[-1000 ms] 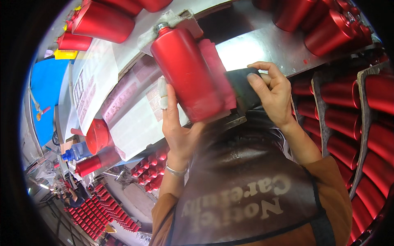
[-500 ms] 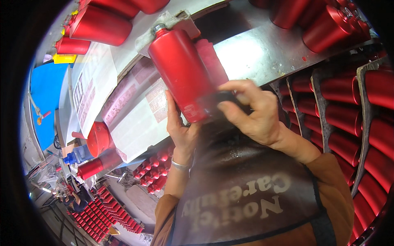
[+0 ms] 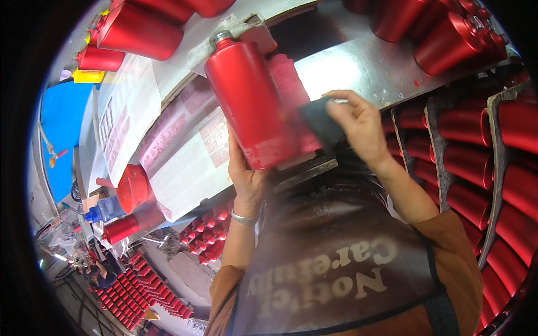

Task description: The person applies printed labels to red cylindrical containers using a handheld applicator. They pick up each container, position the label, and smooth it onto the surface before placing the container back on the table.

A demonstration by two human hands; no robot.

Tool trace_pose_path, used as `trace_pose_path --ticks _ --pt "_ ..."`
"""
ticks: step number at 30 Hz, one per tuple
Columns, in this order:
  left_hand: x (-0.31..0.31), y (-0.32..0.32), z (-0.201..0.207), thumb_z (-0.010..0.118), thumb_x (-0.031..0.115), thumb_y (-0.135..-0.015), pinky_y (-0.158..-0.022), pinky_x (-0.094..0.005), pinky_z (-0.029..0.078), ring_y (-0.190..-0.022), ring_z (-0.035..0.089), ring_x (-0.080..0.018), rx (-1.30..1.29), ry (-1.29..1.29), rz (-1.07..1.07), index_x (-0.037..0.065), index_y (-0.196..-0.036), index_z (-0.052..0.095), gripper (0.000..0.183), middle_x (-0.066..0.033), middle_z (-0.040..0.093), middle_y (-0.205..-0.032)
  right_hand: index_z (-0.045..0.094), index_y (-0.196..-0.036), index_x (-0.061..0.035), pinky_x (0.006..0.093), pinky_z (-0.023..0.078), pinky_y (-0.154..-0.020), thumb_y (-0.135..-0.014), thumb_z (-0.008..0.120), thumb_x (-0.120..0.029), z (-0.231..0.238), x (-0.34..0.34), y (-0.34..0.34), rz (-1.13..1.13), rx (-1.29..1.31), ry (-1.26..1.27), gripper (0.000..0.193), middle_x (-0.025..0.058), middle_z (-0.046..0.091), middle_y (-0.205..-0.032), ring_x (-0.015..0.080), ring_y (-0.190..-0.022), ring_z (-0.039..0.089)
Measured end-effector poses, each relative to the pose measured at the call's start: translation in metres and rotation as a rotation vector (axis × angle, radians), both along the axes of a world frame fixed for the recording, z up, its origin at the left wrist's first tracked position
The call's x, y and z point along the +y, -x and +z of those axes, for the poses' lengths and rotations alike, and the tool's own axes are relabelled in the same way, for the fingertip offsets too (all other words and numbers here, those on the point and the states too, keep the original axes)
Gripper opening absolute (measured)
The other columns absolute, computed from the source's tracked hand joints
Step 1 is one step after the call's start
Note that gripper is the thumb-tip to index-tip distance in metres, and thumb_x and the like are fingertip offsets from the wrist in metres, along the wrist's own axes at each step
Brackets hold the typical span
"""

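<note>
A large red metal bottle (image 3: pixel 249 101) lies slanted in front of me, its neck (image 3: pixel 222 36) at the far end by a whitish cloth pad (image 3: pixel 244 23). My left hand (image 3: pixel 245 176) is closed round the near left side of its base. A pale patch marks the bottle's near end. In my right hand (image 3: pixel 358 120) is a flat dark scraper-like piece (image 3: pixel 322 120), pinched between thumb and fingers. Its blurred left edge is close to the bottle's right side; contact cannot be made out. Beneath and right of the bottle lies a pink cloth (image 3: pixel 290 78).
Printed white sheets (image 3: pixel 196 162) cover the bench at left. A red container (image 3: pixel 133 187) stands beyond them. More red bottles (image 3: pixel 140 33) sit at far left, others (image 3: pixel 448 45) at far right. Racks of red bottles (image 3: pixel 465 162) rise close on my right.
My right hand has moved up and to the right with the dark piece, away from the bottle's base. My left hand and the bottle have barely shifted.
</note>
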State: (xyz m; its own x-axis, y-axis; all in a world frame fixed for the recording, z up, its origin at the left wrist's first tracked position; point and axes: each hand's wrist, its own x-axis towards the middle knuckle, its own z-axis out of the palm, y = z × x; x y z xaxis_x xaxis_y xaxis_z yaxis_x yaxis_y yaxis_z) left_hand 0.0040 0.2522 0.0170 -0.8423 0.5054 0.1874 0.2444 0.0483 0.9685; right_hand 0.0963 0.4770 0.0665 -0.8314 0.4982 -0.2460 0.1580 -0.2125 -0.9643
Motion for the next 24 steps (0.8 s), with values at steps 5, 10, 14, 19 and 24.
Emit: trace_pose_path --ticks 5,10,14,19,24 --pt "-0.001 0.0 -0.001 0.077 0.043 -0.088 -0.113 -0.0376 0.038 -0.137 0.047 -0.0243 -0.01 0.024 -0.011 -0.003 -0.159 0.013 0.106 -0.0175 0.04 -0.156 0.06 -0.128 0.0002 0.0254 0.054 -0.085 -0.1 0.059 -0.009 -0.016 0.012 -0.005 0.026 0.235 0.2 0.029 0.0064 0.069 -0.109 0.0099 -0.094 0.066" --pt "0.0 -0.001 0.002 0.077 0.044 -0.088 -0.112 -0.037 0.039 -0.135 0.049 -0.0236 -0.012 0.021 -0.006 -0.002 -0.16 0.013 0.106 -0.0169 0.042 -0.154 0.06 -0.125 -0.0005 0.026 0.05 -0.091 -0.093 0.066 -0.003 -0.013 0.006 -0.008 0.278 0.271 -0.09 0.033 0.0049 0.067 -0.111 0.0108 -0.104 0.062" --pt "0.002 -0.001 0.004 0.077 0.044 -0.089 -0.11 -0.0366 0.042 -0.131 0.052 -0.0229 -0.015 0.013 -0.016 -0.001 -0.16 0.014 0.105 -0.0162 0.044 -0.152 0.061 -0.121 0.0006 0.0263 0.051 -0.088 -0.091 0.067 -0.002 -0.014 0.01 0.007 0.183 0.25 -0.277 0.031 0.0038 0.066 -0.108 0.0105 -0.1 0.062" --pt "-0.001 -0.001 0.002 0.076 0.044 -0.09 -0.109 -0.0367 0.042 -0.131 0.052 -0.0231 -0.009 0.021 -0.024 -0.001 -0.16 0.014 0.104 -0.0164 0.045 -0.152 0.065 -0.106 -0.0028 0.0327 0.052 -0.087 -0.081 0.066 0.004 -0.009 -0.002 -0.006 0.111 0.393 -0.586 0.026 0.0114 0.07 -0.109 0.0222 -0.097 0.066" --pt "-0.006 0.005 -0.004 0.079 0.032 -0.087 -0.114 -0.0388 0.038 -0.138 0.047 -0.0281 0.135 0.15 -0.005 -0.004 -0.158 0.017 0.102 -0.0212 0.041 -0.155 0.068 -0.101 -0.0049 0.038 0.054 -0.08 -0.069 0.069 0.006 0.008 -0.01 -0.032 0.387 0.682 -0.695 0.033 0.0121 0.072 -0.1 0.0291 -0.091 0.068"
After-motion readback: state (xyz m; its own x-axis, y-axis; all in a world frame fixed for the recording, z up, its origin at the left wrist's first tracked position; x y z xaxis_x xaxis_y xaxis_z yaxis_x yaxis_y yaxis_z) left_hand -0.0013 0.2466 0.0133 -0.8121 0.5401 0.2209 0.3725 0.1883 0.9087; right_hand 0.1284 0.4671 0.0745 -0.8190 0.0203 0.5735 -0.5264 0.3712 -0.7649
